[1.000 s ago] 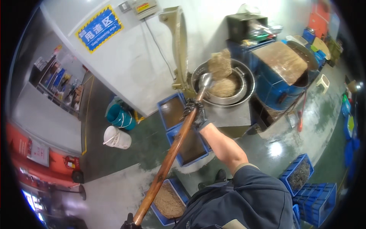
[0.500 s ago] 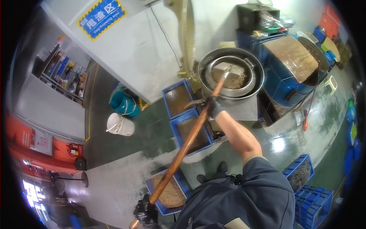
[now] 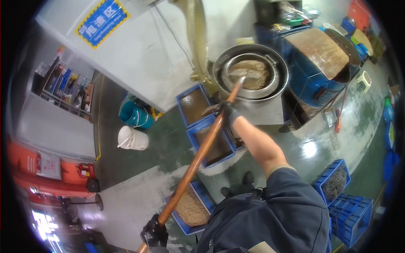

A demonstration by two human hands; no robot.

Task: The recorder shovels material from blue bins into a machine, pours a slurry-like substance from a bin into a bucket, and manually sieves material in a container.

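Note:
My two black-gloved hands are closed around the long wooden handle of a shovel [image 3: 194,166]. My left hand [image 3: 154,231] grips it low down near the handle's end, at the lower left. Farther up, my right hand [image 3: 229,113] holds the shaft, with the arm stretched forward. The shovel's metal blade [image 3: 247,74] is inside a round metal basin [image 3: 217,72], blurred, over pale brown grainy material [image 3: 255,69]. An inner metal ring surrounds that material.
Two blue trays [image 3: 194,106] stand left of the basin. Another blue bin [image 3: 204,199] holding brown granules is by my feet. A blue drum [image 3: 310,90] stands right, blue crates [image 3: 351,216] lower right. White [image 3: 136,139] and teal [image 3: 139,115] buckets stand left.
The blade has shifted slightly left and looks more tilted, showing more of the grainy material. Both hands still hold the handle; the right has moved a little left. The whole view has shifted slightly.

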